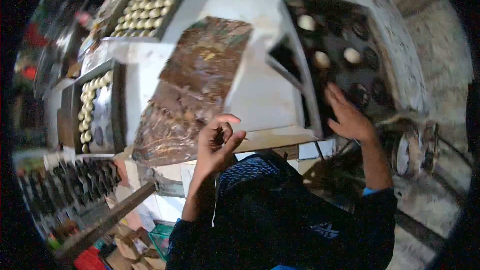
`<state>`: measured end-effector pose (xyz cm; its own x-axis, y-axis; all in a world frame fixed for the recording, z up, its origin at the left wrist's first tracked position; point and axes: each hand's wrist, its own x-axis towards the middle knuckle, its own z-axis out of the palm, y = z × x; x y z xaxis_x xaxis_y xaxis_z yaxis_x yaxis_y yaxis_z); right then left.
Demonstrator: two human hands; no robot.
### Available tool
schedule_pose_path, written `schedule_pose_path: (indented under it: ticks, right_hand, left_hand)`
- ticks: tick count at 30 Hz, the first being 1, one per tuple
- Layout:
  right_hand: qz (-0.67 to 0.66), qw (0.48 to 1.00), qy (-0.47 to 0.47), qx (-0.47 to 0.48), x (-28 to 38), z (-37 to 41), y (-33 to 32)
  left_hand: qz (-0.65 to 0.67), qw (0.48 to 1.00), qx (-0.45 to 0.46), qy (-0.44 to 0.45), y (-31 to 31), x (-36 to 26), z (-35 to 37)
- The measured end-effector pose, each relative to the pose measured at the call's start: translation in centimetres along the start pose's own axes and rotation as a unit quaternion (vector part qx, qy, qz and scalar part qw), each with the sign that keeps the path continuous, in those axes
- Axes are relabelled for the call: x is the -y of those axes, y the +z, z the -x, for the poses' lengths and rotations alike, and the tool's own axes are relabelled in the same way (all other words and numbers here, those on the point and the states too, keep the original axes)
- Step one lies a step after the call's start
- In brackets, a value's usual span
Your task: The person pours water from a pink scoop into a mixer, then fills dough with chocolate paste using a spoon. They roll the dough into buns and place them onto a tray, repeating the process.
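Observation:
My right hand (350, 117) is over the near part of a dark metal tray (327, 9), fingers stretched out and slightly blurred. Nothing shows in its grip; its palm side is hidden. Three pale dough balls (352, 55) sit in that tray, farther away than the fingertips. My left hand (220, 137) hovers at the table's front edge, beside a brown patterned sheet (205, 65). Its thumb and index finger are apart, the other fingers curl inward, and I see nothing held.
At the back left, a tray (176, 9) carries rows of dough balls. A second tray (119, 112) on the left has dough balls along one side. The white table (262, 87) lies under the sheet. A wooden bar (112, 220) slants below left.

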<state>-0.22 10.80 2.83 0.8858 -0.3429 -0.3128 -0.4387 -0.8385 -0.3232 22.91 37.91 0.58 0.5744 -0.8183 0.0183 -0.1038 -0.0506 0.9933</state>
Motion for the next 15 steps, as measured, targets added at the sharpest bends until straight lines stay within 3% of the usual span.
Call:
schedule_pose_path:
  ticks: [2,3,4,6,7,8,9,10,12,14,15]
  right_hand:
    - [-0.009,0.999,0.031,0.031,0.4,-0.1,-1.0]
    - [-0.036,0.999,-0.008,-0.040,1.6,-0.9,-1.7]
    - [-0.012,0.987,0.047,-0.152,3.8,-1.3,-2.4]
    - [0.165,0.915,0.100,-0.355,5.9,-1.6,-3.4]
    - [0.184,0.881,0.124,-0.418,5.7,-1.4,-3.7]
    - [-0.016,0.846,0.089,-0.525,7.6,-1.8,-3.5]
    - [-0.100,0.826,0.047,-0.552,7.0,-0.9,-2.9]
    - [-0.094,0.814,-0.005,-0.573,8.0,-1.3,-2.4]
    - [-0.023,0.812,-0.032,-0.583,10.9,-2.1,-2.2]
    - [0.208,0.837,0.039,-0.506,14.5,-2.4,-2.3]
    - [0.208,0.831,0.036,-0.514,15.5,-2.6,-2.5]
  left_hand:
    - [0.079,0.986,-0.075,-0.123,-4.2,0.8,1.5]
    - [0.091,0.987,-0.097,-0.090,-6.1,3.2,2.1]
    - [0.081,0.985,-0.113,-0.105,-8.6,4.6,3.3]
    - [-0.046,0.980,-0.168,-0.094,-15.4,7.1,4.9]
    - [-0.170,0.957,-0.234,0.031,-20.1,7.7,5.0]
    - [-0.167,0.938,-0.302,0.039,-25.3,10.3,5.3]
    - [-0.133,0.916,-0.378,0.035,-30.3,10.2,5.1]
    - [-0.165,0.890,-0.422,0.051,-35.5,10.1,4.8]
    - [0.036,0.800,-0.596,-0.064,-45.7,13.1,4.1]
    - [0.238,0.765,-0.564,-0.199,-56.1,17.7,4.3]
    - [0.119,0.797,-0.535,-0.254,-57.8,17.4,3.0]
